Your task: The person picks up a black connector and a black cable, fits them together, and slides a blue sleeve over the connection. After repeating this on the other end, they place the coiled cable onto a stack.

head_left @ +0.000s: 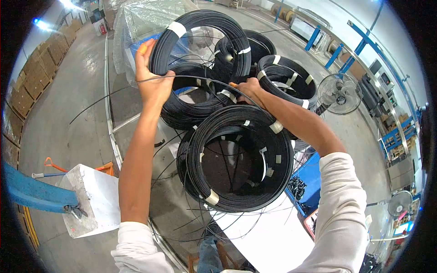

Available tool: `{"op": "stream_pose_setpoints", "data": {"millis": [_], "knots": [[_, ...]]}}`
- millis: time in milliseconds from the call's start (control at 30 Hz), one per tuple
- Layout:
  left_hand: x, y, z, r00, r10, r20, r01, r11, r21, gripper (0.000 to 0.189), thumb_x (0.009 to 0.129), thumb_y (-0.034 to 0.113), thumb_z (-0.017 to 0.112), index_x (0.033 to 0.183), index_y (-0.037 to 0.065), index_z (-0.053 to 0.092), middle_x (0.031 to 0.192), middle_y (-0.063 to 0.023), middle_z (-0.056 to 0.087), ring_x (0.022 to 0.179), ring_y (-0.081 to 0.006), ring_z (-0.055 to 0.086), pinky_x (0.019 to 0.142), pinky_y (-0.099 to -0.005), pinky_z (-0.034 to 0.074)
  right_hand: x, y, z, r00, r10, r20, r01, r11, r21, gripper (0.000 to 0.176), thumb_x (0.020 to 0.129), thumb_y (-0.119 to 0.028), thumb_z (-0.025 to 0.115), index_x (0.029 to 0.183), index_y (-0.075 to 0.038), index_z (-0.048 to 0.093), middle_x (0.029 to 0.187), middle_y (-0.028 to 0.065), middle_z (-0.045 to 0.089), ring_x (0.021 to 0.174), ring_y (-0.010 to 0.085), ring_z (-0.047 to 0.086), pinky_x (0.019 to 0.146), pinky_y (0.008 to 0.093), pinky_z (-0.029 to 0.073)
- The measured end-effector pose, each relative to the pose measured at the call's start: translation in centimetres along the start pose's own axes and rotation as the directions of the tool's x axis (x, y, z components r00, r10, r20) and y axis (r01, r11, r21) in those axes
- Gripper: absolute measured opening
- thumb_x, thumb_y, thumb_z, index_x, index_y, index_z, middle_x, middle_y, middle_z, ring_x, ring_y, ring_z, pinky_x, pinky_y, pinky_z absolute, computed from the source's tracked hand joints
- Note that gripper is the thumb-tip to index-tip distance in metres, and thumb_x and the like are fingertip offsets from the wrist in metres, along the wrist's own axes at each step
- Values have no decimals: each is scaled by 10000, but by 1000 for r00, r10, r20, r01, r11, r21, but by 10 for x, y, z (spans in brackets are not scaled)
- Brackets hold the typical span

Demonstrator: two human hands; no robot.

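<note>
A thick coil of black cable (198,19), bound with white tape, is raised and tilted over the other coils. My left hand (152,77) grips its left side, with a yellow-orange covering on one fingertip. My right hand (249,90) is closed at the coil's lower right side. A loose cable end runs out to the left past my left wrist. Beneath the raised coil lies another black coil (182,111). Nearest to me stands a tall stack of black coils (284,168), open in the middle. Another taped stack (296,91) is at the right.
A white board (264,241) and a blue tray (312,179) with small black parts lie at the lower right. A white block (95,200) and blue beam (38,191) are at the left. A fan (340,93) stands at the right. Plastic-wrapped goods (136,22) are behind.
</note>
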State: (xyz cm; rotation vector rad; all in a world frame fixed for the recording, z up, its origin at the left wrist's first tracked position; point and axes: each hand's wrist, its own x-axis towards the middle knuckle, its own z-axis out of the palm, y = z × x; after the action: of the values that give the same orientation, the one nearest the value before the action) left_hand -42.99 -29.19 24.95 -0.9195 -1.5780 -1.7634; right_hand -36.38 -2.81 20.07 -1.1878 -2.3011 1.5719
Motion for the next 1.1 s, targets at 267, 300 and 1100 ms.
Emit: {"op": "stream_pose_setpoints", "data": {"millis": [267,300,1100], "knots": [[18,-7,-35,998,57,-42,-56,998,21,806,598,-185,635,1350,28,437,1389,-180,527,1307,-266,510,1111,-349,385,23,-10,5,975,-191,111,199,978,-67,357,732,-124,870,921,91,657,732,112,651,547,164,593,442,328,428],[19,-6,-38,999,17,-52,-15,999,32,787,592,-162,643,1332,18,446,1380,-177,540,1307,-262,510,1118,-351,380,23,-9,11,964,-250,88,256,965,-56,247,724,-61,830,827,90,663,703,121,648,543,179,607,456,337,447],[32,68,-72,970,243,-31,-240,968,70,692,642,-165,628,1303,-9,495,1291,-152,606,1177,-220,616,1010,-301,504,-17,-21,14,823,-554,124,543,832,113,237,732,-104,845,841,74,733,746,108,721,639,158,657,579,347,506]]}}
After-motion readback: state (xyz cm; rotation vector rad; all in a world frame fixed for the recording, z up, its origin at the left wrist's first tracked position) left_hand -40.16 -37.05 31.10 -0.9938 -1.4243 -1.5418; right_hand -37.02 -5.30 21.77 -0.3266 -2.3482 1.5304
